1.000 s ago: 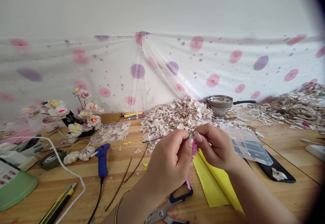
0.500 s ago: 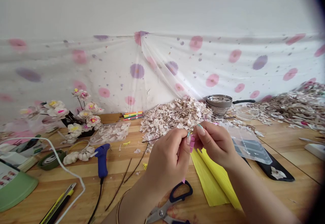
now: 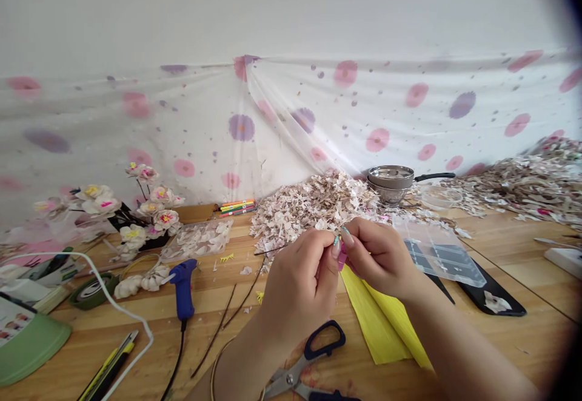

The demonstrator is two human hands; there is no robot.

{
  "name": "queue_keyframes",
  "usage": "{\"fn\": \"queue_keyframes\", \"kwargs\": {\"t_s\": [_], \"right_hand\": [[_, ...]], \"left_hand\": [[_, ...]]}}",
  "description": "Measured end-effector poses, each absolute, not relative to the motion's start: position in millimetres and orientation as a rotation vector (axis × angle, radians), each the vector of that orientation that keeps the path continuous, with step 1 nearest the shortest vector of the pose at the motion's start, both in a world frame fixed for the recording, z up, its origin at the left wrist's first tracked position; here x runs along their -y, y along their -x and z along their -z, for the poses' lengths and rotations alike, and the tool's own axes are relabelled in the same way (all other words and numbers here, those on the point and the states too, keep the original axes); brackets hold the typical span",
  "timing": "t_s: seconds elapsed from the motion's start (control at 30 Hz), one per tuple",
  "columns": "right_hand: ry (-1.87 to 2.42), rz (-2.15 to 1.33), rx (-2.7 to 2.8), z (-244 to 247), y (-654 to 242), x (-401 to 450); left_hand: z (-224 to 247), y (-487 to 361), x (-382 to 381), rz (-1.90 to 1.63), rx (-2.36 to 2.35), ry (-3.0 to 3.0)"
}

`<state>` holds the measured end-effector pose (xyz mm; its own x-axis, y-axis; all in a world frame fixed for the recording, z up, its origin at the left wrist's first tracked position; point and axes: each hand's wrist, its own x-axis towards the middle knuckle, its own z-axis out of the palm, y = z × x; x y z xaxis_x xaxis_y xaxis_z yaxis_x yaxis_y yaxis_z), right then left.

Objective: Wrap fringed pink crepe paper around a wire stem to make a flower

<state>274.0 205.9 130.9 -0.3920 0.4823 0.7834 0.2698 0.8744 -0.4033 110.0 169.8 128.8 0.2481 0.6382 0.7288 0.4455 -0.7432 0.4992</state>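
Note:
My left hand [image 3: 300,283] is closed in a pinch on a thin dark stem [image 3: 274,250], which sticks out to the left behind the knuckles. At its fingertips sits a small strip of pink paper [image 3: 342,260], largely covered by the fingers. My right hand [image 3: 381,258] pinches the same pink strip, its thumb tip almost against the left fingertips. Below the right hand lies folded yellow crepe paper [image 3: 377,322]. Open scissors [image 3: 291,378] with dark handles rest under the left wrist.
A blue glue gun [image 3: 183,289] lies left, near loose dark stems [image 3: 216,328]. Behind the hands is a heap of pale petals [image 3: 309,204]. Artificial flowers [image 3: 154,207] stand back left; stacked metal bowls [image 3: 391,183] and a clear compartment box [image 3: 448,258] are right.
My right hand has shifted slightly left, closer to the left fingertips. Less of the pink strip shows, and the pink end below my left hand is out of sight.

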Motion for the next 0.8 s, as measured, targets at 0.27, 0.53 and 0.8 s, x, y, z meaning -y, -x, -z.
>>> {"fn": "queue_keyframes", "kwargs": {"t_s": [0.27,0.53,0.8], "right_hand": [[0.43,-0.5,1.818,-125,-277,-209],[0.13,-0.529,1.723,-124,-270,-216],[0.167,-0.494,1.772,-126,-268,-213]], "left_hand": [[-132,-110,-167,-1.439,-0.995,-1.917],[-141,-112,-163,-1.315,-0.729,-1.118],[-144,-114,-160,-1.273,-0.688,-1.013]]}}
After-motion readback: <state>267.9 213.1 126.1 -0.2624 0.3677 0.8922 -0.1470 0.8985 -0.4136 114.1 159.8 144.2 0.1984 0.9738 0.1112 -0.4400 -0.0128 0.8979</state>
